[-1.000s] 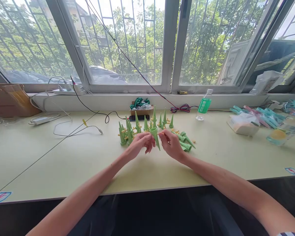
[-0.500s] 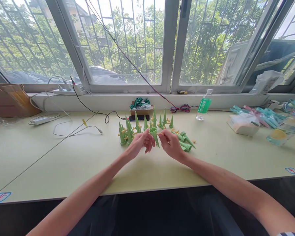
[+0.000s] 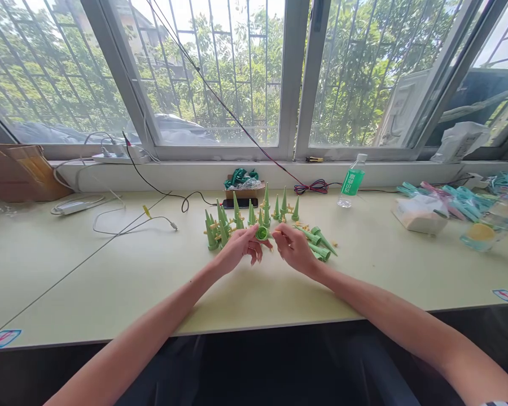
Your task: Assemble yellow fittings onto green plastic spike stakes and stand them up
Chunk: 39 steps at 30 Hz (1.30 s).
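My left hand (image 3: 243,246) is closed on a green plastic watering spike (image 3: 262,233), a hollow cone whose round open end faces me. Close beside it, my right hand (image 3: 294,248) pinches with thumb and fingertips near the spike's side; what is between them is too small to make out. Behind my hands, several green spikes (image 3: 223,230) stand point up, with small yellow pieces sticking out of their sides. To the right of my right hand lie several loose green spikes (image 3: 320,251) and small yellow pieces (image 3: 303,226).
A phone (image 3: 240,203) on a cable lies behind the standing spikes, before a small box (image 3: 236,193) of green wrapping. A bottle (image 3: 352,181) stands back right, a tissue pack (image 3: 419,215) further right. Cables (image 3: 127,221) and a cardboard box (image 3: 19,173) are at left.
The spike in my left hand has tilted, so its open end now points toward me instead of upward. My right hand has stayed pinched beside it.
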Motion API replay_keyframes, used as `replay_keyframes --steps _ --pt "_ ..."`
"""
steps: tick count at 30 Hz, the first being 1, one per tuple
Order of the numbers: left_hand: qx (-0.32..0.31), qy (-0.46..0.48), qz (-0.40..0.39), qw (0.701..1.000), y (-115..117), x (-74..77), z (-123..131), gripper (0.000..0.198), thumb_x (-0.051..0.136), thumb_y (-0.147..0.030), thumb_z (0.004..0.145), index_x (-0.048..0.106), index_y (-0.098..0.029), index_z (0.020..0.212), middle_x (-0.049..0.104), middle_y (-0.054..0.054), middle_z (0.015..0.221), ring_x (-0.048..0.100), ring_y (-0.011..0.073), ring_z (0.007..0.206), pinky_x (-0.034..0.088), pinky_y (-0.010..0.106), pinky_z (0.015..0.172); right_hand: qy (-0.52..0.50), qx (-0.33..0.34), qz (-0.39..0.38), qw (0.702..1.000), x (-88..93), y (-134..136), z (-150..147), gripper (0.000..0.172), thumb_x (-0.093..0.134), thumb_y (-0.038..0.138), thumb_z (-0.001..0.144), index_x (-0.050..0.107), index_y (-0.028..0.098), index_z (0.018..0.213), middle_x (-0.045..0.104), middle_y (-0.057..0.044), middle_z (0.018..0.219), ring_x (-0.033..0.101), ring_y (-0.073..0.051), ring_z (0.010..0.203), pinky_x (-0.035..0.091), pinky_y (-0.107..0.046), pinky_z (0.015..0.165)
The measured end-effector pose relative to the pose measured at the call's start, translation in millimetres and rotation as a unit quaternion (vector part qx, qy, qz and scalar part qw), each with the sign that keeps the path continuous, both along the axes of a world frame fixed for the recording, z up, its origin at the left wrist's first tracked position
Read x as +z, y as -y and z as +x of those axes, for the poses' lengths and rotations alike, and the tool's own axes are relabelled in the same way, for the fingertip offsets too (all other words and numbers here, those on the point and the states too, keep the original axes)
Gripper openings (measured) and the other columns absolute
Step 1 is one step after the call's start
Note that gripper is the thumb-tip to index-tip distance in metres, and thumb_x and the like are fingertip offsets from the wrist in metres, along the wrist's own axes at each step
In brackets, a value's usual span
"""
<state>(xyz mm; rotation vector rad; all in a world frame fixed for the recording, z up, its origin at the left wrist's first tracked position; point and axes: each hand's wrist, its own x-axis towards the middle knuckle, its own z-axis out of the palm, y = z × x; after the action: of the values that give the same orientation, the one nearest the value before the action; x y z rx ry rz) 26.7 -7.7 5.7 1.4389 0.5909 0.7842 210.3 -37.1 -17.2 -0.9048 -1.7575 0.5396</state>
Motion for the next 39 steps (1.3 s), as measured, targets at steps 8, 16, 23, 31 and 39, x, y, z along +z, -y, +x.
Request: replay_keyframes --steps 8,16,23,31,39 --pt "0.026 -0.002 0.058 0.998 0 -1.9 -2 0.033 0.064 -0.041 0.084 0.056 -0.014 0.099 0.058 0.001 0.072 0.060 0.0122 0.050 0.043 0.020 0.037 -0.012 -0.041 -0.011 0.999 -2.7 -4 -2 0.035 0.040 0.044 0.097 0.042 0.021 0.070 0.039 0.006 0.050 0.037 -0.009 0.046 0.030 -0.023 0.048" --pt "0.038 -0.023 0.166 0.985 2 -6.0 2 0.038 0.069 -0.035 0.080 0.046 -0.023 0.108 0.053 0.002 0.103 0.060 0.0068 0.052 0.045 0.017 0.036 0.016 -0.083 -0.002 0.996 -1.4 -3 -4 0.041 0.040 0.042 0.096 0.038 0.020 0.062 0.040 0.004 0.050 0.036 -0.010 0.047 0.027 -0.025 0.049" --pt "0.102 -0.061 0.217 0.969 -1 -12.2 3 0.037 0.071 -0.039 0.078 0.050 -0.021 0.101 0.056 0.001 0.094 0.058 0.0064 0.052 0.044 0.016 0.035 0.021 -0.090 -0.007 0.996 -2.2 -2 -6 0.041 0.038 0.043 0.097 0.036 0.021 0.062 0.040 0.004 0.049 0.035 -0.010 0.046 0.026 -0.026 0.048" --pt "0.195 -0.047 0.227 0.953 4 -5.7 6 0.037 0.053 -0.052 0.089 0.054 -0.017 0.077 0.048 -0.005 0.047 0.049 0.0079 0.037 0.035 0.018 0.036 -0.004 -0.098 0.002 0.995 -2.4 -1 -5 0.038 0.037 0.045 0.098 0.037 0.021 0.068 0.039 0.005 0.053 0.034 -0.010 0.049 0.029 -0.025 0.050" --pt "0.078 -0.106 0.101 0.986 3 -1.6 4 0.071 0.035 -0.067 0.089 0.058 -0.012 0.051 0.057 0.007 0.048 0.050 0.0102 0.038 0.035 0.022 0.038 0.057 -0.050 0.046 0.996 -1.3 0 -3 0.038 0.037 0.045 0.097 0.037 0.021 0.068 0.037 0.004 0.056 0.030 -0.011 0.052 0.029 -0.025 0.052"
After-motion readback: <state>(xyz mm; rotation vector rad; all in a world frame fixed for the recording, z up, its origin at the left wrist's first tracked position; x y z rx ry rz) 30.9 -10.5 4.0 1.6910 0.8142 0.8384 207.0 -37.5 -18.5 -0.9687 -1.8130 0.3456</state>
